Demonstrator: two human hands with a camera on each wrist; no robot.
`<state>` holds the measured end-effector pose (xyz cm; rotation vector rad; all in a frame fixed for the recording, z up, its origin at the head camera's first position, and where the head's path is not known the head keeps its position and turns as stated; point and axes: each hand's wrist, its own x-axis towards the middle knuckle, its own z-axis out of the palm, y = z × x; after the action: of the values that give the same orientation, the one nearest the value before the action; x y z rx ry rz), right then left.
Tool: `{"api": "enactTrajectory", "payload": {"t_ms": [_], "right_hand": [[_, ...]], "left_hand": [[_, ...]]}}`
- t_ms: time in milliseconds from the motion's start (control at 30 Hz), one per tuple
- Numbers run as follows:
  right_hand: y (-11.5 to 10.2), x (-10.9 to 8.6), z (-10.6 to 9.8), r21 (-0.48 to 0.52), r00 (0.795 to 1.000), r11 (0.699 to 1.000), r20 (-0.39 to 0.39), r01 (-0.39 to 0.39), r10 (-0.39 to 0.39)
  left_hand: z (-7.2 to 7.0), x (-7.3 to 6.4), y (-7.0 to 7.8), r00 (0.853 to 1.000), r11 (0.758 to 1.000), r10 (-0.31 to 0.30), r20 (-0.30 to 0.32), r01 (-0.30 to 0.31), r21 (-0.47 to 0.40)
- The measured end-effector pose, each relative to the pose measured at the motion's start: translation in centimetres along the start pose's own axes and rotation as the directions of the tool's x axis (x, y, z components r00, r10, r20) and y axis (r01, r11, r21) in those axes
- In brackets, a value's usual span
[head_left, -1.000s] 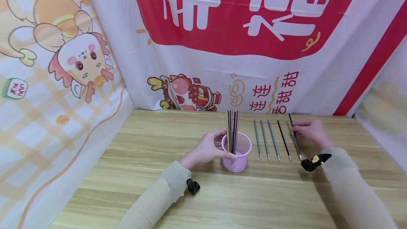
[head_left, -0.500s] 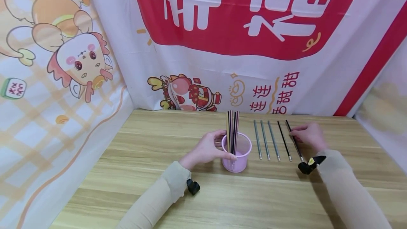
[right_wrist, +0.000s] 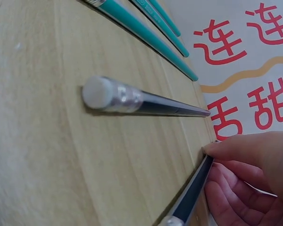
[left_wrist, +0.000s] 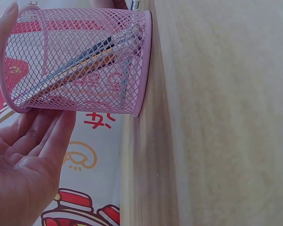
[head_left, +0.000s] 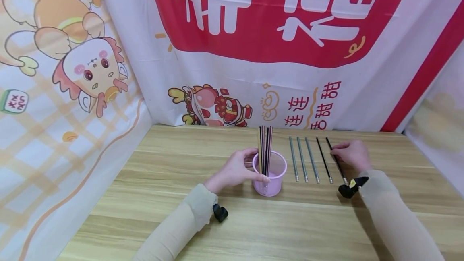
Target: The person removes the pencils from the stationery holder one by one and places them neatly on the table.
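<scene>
A pink mesh pencil cup (head_left: 267, 184) stands upright on the table with several pencils (head_left: 266, 144) leaning in it. My left hand (head_left: 237, 169) holds the cup from its left side, thumb across the near rim and fingers behind. In the left wrist view, that hand's fingers (left_wrist: 52, 136) lie against the mesh. To the right, my right hand (head_left: 352, 154) pinches a black pencil (head_left: 338, 162) between thumb and fingers; in the right wrist view this pencil (right_wrist: 193, 193) lies along the table, its eraser end toward the camera.
Left of the pinched pencil lies another black pencil (head_left: 324, 160), then several teal pencils (head_left: 302, 160) in a row, erasers toward me. The wooden table (head_left: 253, 228) meets a printed cloth backdrop (head_left: 232, 67) at its rear edge.
The right hand has shifted the far end of its black pencil left and down, laying it beside the row. The left hand and cup have stayed in place.
</scene>
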<state>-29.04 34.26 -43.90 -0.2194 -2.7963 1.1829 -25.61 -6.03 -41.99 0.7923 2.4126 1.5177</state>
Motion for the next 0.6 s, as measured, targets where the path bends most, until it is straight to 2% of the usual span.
{"api": "enactTrajectory", "payload": {"t_ms": [400,600], "right_hand": [[0.27,0.06,0.20,-0.009,1.000,1.000,-0.029,-0.009,0.009],[-0.45,-0.35,-0.20,0.094,0.999,0.995,-0.046,-0.020,0.025]], "left_hand": [[-0.02,0.08,-0.08,1.000,1.000,-0.003,-0.001,0.003,-0.002],[-0.02,0.07,-0.02,1.000,1.000,0.000,0.001,0.000,-0.010]]}}
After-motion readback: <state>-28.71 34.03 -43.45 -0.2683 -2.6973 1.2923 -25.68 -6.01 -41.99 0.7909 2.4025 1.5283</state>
